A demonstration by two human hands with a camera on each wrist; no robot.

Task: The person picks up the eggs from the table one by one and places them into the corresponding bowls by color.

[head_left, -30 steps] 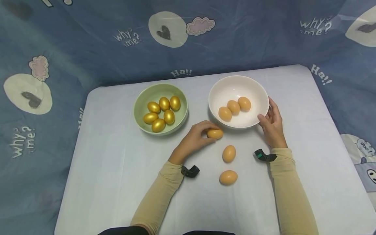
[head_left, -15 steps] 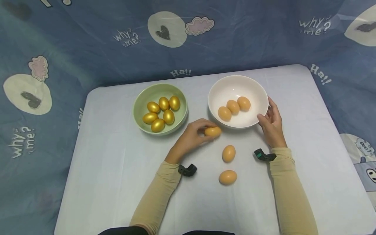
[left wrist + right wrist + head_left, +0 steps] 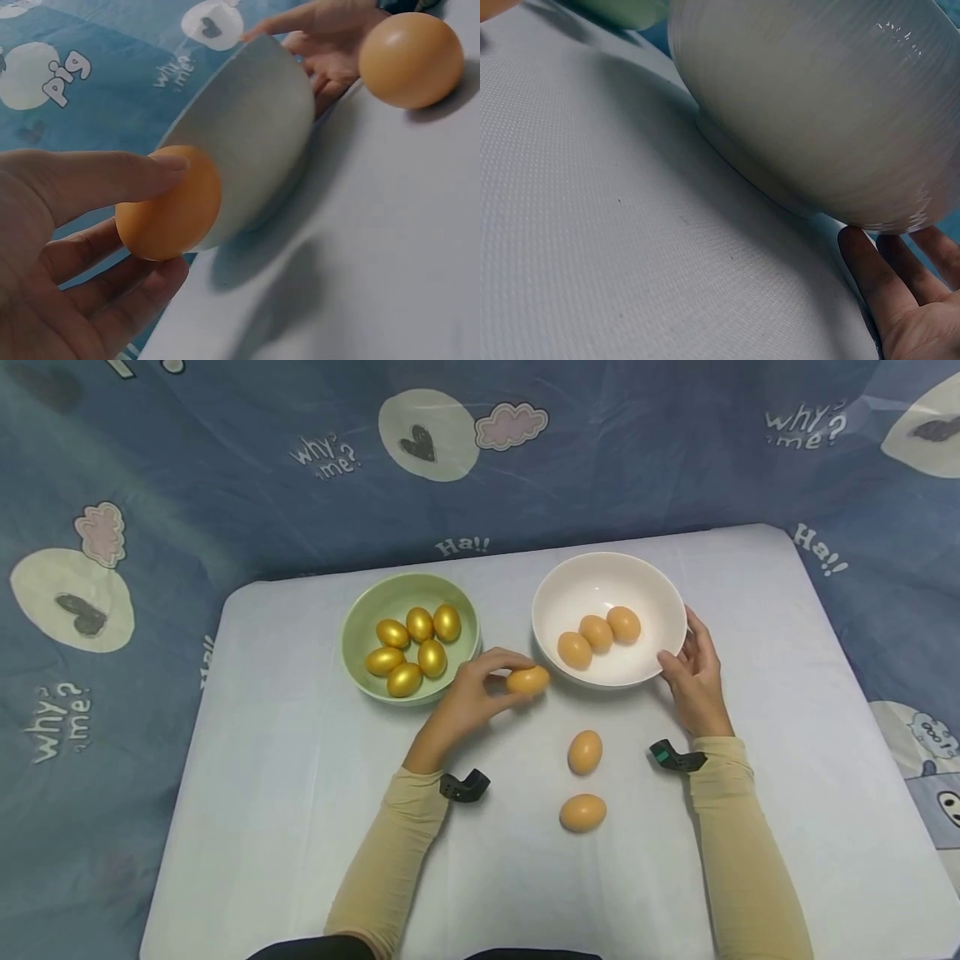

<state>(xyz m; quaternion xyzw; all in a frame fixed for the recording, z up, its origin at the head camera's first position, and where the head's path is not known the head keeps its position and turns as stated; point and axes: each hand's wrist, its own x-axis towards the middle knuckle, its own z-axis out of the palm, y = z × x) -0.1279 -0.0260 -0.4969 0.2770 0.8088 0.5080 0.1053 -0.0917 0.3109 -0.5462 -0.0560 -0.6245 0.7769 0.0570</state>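
Note:
My left hand (image 3: 507,678) pinches a brown egg (image 3: 529,680) between thumb and fingers, just above the table between the two bowls. The left wrist view shows this egg (image 3: 169,206) close in front of the white bowl's outer wall (image 3: 255,142). The white bowl (image 3: 600,578) holds three brown eggs (image 3: 597,632). My right hand (image 3: 693,670) rests against that bowl's right side; its fingers (image 3: 870,277) lie fairly straight against the bowl's wall (image 3: 817,97). Two more brown eggs (image 3: 585,752) (image 3: 582,812) lie on the table nearer to me.
A green bowl (image 3: 373,600) with several golden eggs (image 3: 420,643) stands left of the white one. The table (image 3: 300,818) is covered in white cloth, and a blue patterned cloth (image 3: 225,460) hangs behind and around it.
My left hand has lifted the brown egg off the table and carried it up and to the left. The right hand and both bowls have stayed still.

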